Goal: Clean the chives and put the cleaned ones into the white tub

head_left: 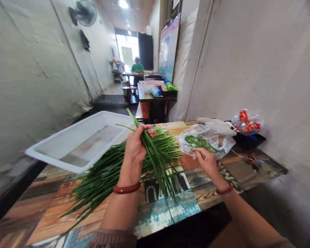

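My left hand (138,144) is closed around a small bunch of garlic chives (158,165), whose long flat leaves hang down toward the table's near edge. Beneath and behind that hand lies a large pile of garlic chives (100,179), pale stem ends pointing right. My right hand (206,164) is at the near edge of a clear plastic bag (226,142), thumb and fingers pinched together. Whatever those fingertips hold, if anything, is too small to make out. Inside the bag are loose green scraps (196,141).
A white plastic tub (69,168) stands left on the wood-patterned table (167,212). At right are a black container (249,140), a clear bag with red packaging (248,122) and small tangled items (253,160). Walls flank both sides. A person in green (137,67) sits far back.
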A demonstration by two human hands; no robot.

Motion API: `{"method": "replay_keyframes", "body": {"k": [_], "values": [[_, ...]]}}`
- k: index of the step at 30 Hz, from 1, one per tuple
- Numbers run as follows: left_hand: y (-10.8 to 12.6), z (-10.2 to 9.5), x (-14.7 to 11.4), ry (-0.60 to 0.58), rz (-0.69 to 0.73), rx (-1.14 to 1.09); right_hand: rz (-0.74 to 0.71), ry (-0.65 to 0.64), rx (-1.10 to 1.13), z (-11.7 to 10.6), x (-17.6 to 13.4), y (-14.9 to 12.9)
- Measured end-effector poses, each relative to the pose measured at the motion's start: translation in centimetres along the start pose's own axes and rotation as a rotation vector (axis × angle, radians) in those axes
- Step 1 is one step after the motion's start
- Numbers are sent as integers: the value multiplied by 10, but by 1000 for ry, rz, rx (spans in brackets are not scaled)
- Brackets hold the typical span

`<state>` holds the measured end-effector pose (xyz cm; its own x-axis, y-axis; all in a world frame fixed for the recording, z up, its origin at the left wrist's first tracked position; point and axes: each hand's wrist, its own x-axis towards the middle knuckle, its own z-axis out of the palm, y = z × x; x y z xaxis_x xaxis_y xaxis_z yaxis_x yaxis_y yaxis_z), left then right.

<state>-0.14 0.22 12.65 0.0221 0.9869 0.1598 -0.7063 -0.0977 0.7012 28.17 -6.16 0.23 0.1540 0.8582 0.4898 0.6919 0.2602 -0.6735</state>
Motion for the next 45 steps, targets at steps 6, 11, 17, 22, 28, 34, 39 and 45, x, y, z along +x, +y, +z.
{"method": "replay_keyframes", "body": {"k": [6,11,17,22,28,34,39,45], "values": [[1,17,-27,-246,-92,-8,158,-157,134,31,-50,16],[47,51,-47,-357,-13,272,127,-222,116,32,-52,25],[126,82,-18,-239,438,997,-15,-276,63,31,-52,15],[131,39,51,-76,602,1593,-26,-273,12,32,-51,12],[117,-77,106,75,487,1692,-77,-273,-37,30,-48,5],[94,-132,123,62,395,1656,-87,-257,-43,28,-46,3],[75,-110,131,24,368,1736,-84,-257,-74,28,-46,3],[22,-45,79,-377,422,1766,-79,-281,-86,25,-46,2]]}}
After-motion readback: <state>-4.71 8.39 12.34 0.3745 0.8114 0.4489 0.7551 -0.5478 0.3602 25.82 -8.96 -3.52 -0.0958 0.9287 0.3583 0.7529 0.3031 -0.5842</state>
